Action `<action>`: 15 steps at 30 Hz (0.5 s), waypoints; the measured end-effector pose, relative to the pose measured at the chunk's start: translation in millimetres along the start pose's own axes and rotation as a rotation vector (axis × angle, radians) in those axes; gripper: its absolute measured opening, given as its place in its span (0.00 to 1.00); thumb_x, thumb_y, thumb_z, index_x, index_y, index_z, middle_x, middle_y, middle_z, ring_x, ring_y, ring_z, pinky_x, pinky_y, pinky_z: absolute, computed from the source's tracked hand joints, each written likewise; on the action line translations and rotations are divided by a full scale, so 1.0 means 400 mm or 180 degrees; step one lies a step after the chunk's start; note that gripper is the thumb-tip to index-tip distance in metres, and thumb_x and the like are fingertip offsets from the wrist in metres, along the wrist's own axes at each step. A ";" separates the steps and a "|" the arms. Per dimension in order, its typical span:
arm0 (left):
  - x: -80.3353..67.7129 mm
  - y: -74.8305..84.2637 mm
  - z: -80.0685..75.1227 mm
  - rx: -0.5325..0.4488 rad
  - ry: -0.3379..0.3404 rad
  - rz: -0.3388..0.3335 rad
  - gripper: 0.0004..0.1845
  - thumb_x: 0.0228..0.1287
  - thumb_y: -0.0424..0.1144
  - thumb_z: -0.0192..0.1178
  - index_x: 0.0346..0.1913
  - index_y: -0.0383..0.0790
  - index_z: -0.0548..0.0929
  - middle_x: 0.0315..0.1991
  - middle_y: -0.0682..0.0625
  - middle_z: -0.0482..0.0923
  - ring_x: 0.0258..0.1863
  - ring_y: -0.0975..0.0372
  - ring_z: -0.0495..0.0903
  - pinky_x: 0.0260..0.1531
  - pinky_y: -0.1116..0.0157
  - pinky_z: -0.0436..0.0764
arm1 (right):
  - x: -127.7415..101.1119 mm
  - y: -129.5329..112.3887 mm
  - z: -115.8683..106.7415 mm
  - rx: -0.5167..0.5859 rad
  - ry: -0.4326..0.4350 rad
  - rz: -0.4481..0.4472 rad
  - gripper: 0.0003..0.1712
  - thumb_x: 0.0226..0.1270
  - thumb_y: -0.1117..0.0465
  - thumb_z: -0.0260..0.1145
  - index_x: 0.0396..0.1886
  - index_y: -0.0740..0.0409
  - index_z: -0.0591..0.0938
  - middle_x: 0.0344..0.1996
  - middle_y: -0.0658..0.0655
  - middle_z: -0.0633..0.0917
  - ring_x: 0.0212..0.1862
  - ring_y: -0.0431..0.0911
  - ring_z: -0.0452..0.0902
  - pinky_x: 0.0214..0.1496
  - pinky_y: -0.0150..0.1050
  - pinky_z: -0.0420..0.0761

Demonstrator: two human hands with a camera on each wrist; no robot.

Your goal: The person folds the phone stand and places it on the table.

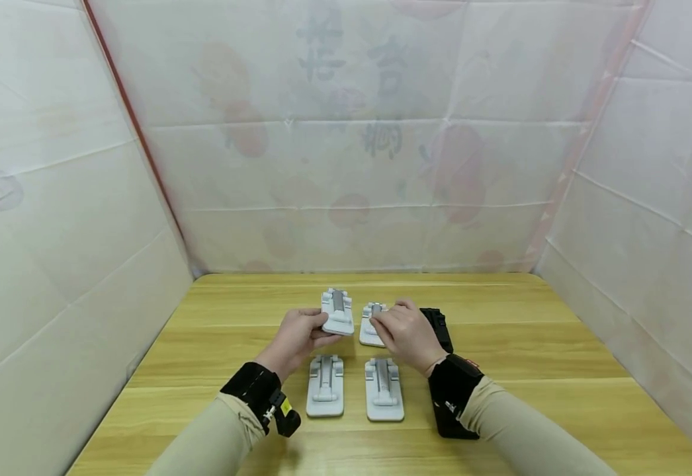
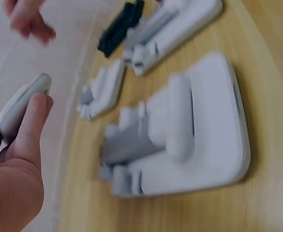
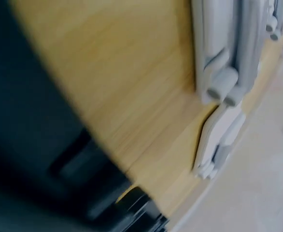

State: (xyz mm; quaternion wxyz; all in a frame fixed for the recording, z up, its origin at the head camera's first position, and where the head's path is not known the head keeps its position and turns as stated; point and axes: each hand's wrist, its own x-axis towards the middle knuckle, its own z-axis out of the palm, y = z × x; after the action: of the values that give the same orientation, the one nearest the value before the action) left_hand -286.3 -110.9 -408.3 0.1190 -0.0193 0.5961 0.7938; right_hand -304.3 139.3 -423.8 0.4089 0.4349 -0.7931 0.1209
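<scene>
Wooden table [image 1: 501, 396] boxed in by thin white sheeting on three sides; faint printed characters and red fruit-like shapes show through the back sheet [image 1: 382, 132], too washed out to read. No readable brand or label on any item.

Left hand [image 1: 294, 338] grips a white folding stand [image 1: 337, 312] by its near left edge, thumb and fingers pinched on it, lifted a bit off the table at back left. Left wrist view, blurred, shows fingertips on that stand's rim [image 2: 23, 104].

Right hand [image 1: 404, 332] rests on a second white stand [image 1: 372, 325] at back right, fingers curled over its top end; whether they actually clamp it, cannot tell.

Two more white stands lie flat in the near row, left one [image 1: 325, 386] and right one [image 1: 384, 390], just beside each other. Black stand [image 1: 439, 325] lies just right of the right hand, partly hidden. Another black one [image 1: 450, 423] sits under the right wrist.

Both wrists wear black straps, sleeves beige.
</scene>
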 end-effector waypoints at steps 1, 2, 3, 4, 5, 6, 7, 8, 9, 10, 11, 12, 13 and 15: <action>0.004 -0.005 -0.003 0.0037 0.0051 -0.0026 0.25 0.80 0.31 0.48 0.72 0.19 0.63 0.58 0.24 0.77 0.51 0.44 0.85 0.53 0.58 0.87 | -0.007 0.005 -0.005 0.0008 0.0002 0.0032 0.09 0.77 0.59 0.62 0.35 0.53 0.85 0.25 0.49 0.82 0.29 0.44 0.77 0.57 0.47 0.81; 0.010 -0.011 -0.007 0.0069 0.0106 -0.0050 0.25 0.80 0.30 0.48 0.72 0.19 0.63 0.59 0.23 0.76 0.52 0.43 0.85 0.52 0.58 0.87 | -0.015 0.011 -0.009 0.0000 0.0001 0.0057 0.09 0.77 0.59 0.62 0.36 0.53 0.85 0.25 0.49 0.82 0.29 0.44 0.77 0.58 0.47 0.81; 0.015 -0.017 -0.011 0.0101 0.0150 -0.0077 0.25 0.80 0.30 0.48 0.73 0.19 0.63 0.59 0.23 0.76 0.52 0.43 0.85 0.52 0.58 0.87 | -0.021 0.015 -0.014 -0.0010 0.0003 0.0069 0.09 0.77 0.59 0.62 0.36 0.53 0.85 0.25 0.49 0.81 0.29 0.44 0.77 0.59 0.47 0.80; 0.021 -0.024 -0.015 0.0135 0.0180 -0.0100 0.26 0.80 0.30 0.49 0.73 0.20 0.62 0.59 0.23 0.76 0.53 0.43 0.85 0.52 0.58 0.87 | -0.027 0.020 -0.018 -0.0010 0.0012 0.0073 0.08 0.77 0.59 0.62 0.36 0.54 0.85 0.25 0.49 0.81 0.29 0.44 0.76 0.60 0.47 0.80; 0.027 -0.030 -0.018 0.0155 0.0213 -0.0127 0.26 0.80 0.30 0.49 0.73 0.20 0.62 0.60 0.23 0.75 0.53 0.43 0.84 0.52 0.58 0.87 | -0.033 0.023 -0.021 -0.0018 0.0026 0.0068 0.08 0.77 0.59 0.62 0.36 0.54 0.85 0.26 0.49 0.81 0.29 0.44 0.76 0.60 0.47 0.79; 0.032 -0.036 -0.023 0.0191 0.0247 -0.0134 0.26 0.79 0.30 0.49 0.74 0.20 0.61 0.60 0.23 0.74 0.52 0.43 0.85 0.51 0.58 0.88 | -0.037 0.026 -0.024 -0.0017 0.0034 0.0055 0.08 0.76 0.60 0.62 0.37 0.54 0.85 0.26 0.49 0.81 0.29 0.44 0.75 0.60 0.47 0.79; 0.038 -0.041 -0.027 0.0215 0.0294 -0.0147 0.26 0.79 0.30 0.50 0.74 0.21 0.62 0.60 0.23 0.74 0.50 0.44 0.85 0.50 0.58 0.88 | -0.040 0.030 -0.024 -0.0018 0.0040 0.0050 0.07 0.76 0.60 0.63 0.37 0.54 0.85 0.26 0.49 0.81 0.29 0.43 0.75 0.60 0.47 0.79; 0.043 -0.045 -0.031 0.0269 0.0327 -0.0147 0.26 0.79 0.30 0.51 0.73 0.20 0.62 0.60 0.23 0.74 0.49 0.45 0.86 0.50 0.58 0.88 | -0.042 0.032 -0.025 -0.0005 0.0046 0.0039 0.07 0.76 0.61 0.63 0.37 0.55 0.85 0.26 0.49 0.81 0.29 0.43 0.75 0.59 0.47 0.79; 0.046 -0.049 -0.034 0.0327 0.0352 -0.0156 0.26 0.79 0.30 0.51 0.73 0.21 0.63 0.60 0.24 0.74 0.48 0.45 0.86 0.50 0.58 0.88 | -0.043 0.035 -0.026 0.0011 0.0048 0.0027 0.06 0.74 0.61 0.64 0.36 0.55 0.85 0.26 0.49 0.81 0.29 0.43 0.75 0.58 0.47 0.80; 0.049 -0.052 -0.037 0.0384 0.0376 -0.0161 0.26 0.79 0.30 0.51 0.73 0.21 0.63 0.61 0.24 0.74 0.48 0.45 0.86 0.49 0.58 0.89 | -0.044 0.037 -0.026 0.0018 0.0047 0.0017 0.04 0.73 0.62 0.66 0.36 0.55 0.85 0.25 0.49 0.81 0.28 0.42 0.75 0.56 0.46 0.80; 0.051 -0.054 -0.039 0.0434 0.0398 -0.0161 0.26 0.79 0.30 0.51 0.73 0.20 0.63 0.61 0.24 0.74 0.48 0.45 0.86 0.49 0.58 0.89 | -0.044 0.039 -0.026 0.0025 0.0035 0.0011 0.03 0.71 0.62 0.67 0.36 0.54 0.85 0.25 0.49 0.81 0.27 0.42 0.75 0.55 0.46 0.80; 0.053 -0.057 -0.042 0.0489 0.0415 -0.0155 0.26 0.79 0.30 0.51 0.73 0.20 0.64 0.61 0.24 0.73 0.47 0.45 0.86 0.49 0.57 0.89 | -0.044 0.042 -0.026 0.0045 0.0023 0.0012 0.02 0.69 0.64 0.69 0.35 0.54 0.85 0.24 0.49 0.81 0.27 0.42 0.75 0.54 0.46 0.80; 0.054 -0.057 -0.044 0.0542 0.0435 -0.0170 0.25 0.79 0.30 0.51 0.72 0.20 0.64 0.61 0.24 0.74 0.48 0.45 0.86 0.49 0.57 0.89 | -0.044 0.044 -0.027 0.0058 0.0004 0.0022 0.02 0.67 0.64 0.70 0.34 0.54 0.85 0.24 0.49 0.81 0.26 0.42 0.75 0.53 0.46 0.80; 0.056 -0.059 -0.048 0.0671 0.0482 -0.0209 0.25 0.79 0.30 0.51 0.73 0.21 0.64 0.63 0.24 0.73 0.50 0.44 0.85 0.48 0.58 0.89 | -0.045 0.051 -0.028 0.0075 -0.0018 0.0033 0.03 0.64 0.65 0.72 0.33 0.55 0.85 0.23 0.49 0.82 0.25 0.42 0.75 0.50 0.46 0.81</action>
State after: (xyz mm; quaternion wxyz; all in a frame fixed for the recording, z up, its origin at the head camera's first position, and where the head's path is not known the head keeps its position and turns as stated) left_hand -305.1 -119.2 -439.7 0.1009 -0.0860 0.6826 0.7187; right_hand -309.1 168.2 -427.0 0.4009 0.4360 -0.7950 0.1311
